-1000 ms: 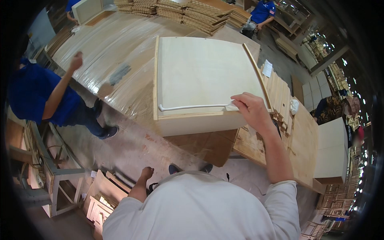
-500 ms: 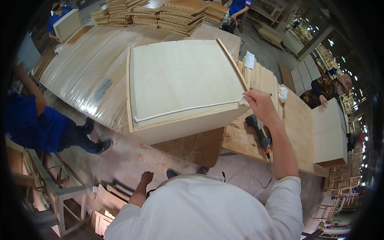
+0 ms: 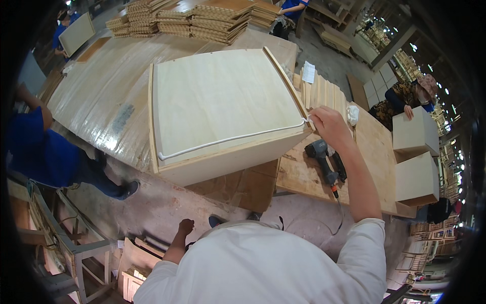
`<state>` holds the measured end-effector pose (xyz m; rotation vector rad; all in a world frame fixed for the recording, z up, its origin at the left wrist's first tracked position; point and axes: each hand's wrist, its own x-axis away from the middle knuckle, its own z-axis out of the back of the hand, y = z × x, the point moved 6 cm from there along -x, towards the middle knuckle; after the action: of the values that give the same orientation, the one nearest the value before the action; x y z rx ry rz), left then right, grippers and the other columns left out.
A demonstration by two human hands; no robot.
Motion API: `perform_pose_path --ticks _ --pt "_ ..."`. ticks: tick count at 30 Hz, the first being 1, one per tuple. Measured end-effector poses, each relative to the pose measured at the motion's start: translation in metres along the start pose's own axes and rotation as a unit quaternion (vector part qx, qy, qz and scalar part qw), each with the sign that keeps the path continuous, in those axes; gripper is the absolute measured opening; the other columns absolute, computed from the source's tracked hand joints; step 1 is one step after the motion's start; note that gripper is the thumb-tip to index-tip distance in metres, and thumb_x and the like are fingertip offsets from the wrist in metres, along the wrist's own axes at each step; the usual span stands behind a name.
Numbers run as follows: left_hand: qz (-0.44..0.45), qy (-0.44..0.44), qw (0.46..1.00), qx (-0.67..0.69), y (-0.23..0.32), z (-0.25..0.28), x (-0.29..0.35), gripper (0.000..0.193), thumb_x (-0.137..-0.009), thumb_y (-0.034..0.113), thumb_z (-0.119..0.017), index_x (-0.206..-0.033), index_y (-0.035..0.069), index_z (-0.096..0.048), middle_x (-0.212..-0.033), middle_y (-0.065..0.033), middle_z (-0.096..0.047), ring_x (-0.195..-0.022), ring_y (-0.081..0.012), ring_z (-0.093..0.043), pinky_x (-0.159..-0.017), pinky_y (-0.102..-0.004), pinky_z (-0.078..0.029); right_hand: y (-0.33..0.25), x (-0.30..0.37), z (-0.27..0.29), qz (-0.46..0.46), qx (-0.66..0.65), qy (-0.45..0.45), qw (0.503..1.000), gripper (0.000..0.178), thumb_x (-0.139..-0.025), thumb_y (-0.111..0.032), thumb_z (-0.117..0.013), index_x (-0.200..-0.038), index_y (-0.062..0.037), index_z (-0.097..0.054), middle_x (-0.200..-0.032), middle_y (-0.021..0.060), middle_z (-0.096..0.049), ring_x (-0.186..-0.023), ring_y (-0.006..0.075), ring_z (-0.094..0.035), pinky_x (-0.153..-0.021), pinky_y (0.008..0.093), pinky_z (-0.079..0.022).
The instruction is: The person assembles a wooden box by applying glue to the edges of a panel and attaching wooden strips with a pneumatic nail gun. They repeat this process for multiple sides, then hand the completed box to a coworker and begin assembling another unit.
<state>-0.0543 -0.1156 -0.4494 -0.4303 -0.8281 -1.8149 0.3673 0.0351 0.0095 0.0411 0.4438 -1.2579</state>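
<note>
Box [image 3: 223, 93] centre frame, white strip [image 3: 230, 139] (glue or cord, unclear) along its lower edge; right hand [image 3: 328, 123] at strip's right end, can't tell if gripping; left hand [image 3: 186, 226] clenched, lower middle; sideways drag could skew strip.

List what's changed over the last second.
The right hand has moved rightward along the box's near edge to the right-hand rail; the white strand now reaches it. The power tool, mostly hidden a second ago, shows. The left hand still hangs low, off the box.
</note>
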Motion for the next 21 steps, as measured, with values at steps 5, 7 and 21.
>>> perform_pose_path --ticks 5,7,21 --pt "-0.020 -0.005 0.999 -0.031 0.004 -0.002 -0.002 0.016 -0.081 0.021 -0.061 -0.091 0.010 -0.064 -0.091 -0.0127 -0.065 -0.091 -0.0301 -0.063 -0.075 -0.0424 -0.052 -0.008 0.009 0.007 0.008 -0.025 -0.001 1.000 0.009 -0.083 -0.005 -0.058 -0.086 0.0026 -0.061 -0.081 0.0160 -0.061 -0.076 0.0322 -0.060 -0.067 0.0365 -0.047" --pt "-0.014 0.006 1.000 -0.011 0.003 -0.002 -0.001 0.014 -0.080 0.020 -0.061 -0.089 0.010 -0.065 -0.091 -0.0125 -0.065 -0.090 -0.0300 -0.063 -0.074 -0.0426 -0.053 -0.014 0.004 0.003 0.001 -0.042 -0.012 0.999 0.008 -0.083 -0.005 -0.059 -0.086 0.0023 -0.061 -0.080 0.0158 -0.061 -0.076 0.0318 -0.060 -0.068 0.0360 -0.047" --pt "0.103 0.083 0.958 0.254 -0.020 -0.001 0.022 0.024 -0.085 0.024 -0.049 -0.079 0.007 -0.065 -0.085 -0.0139 -0.066 -0.082 -0.0301 -0.064 -0.073 -0.0420 -0.051 -0.134 -0.032 -0.045 0.152 -0.145 -0.060 0.976 0.006 -0.085 -0.006 -0.059 -0.087 -0.0005 -0.060 -0.077 0.0120 -0.058 -0.070 0.0289 -0.058 -0.064 0.0352 -0.047"
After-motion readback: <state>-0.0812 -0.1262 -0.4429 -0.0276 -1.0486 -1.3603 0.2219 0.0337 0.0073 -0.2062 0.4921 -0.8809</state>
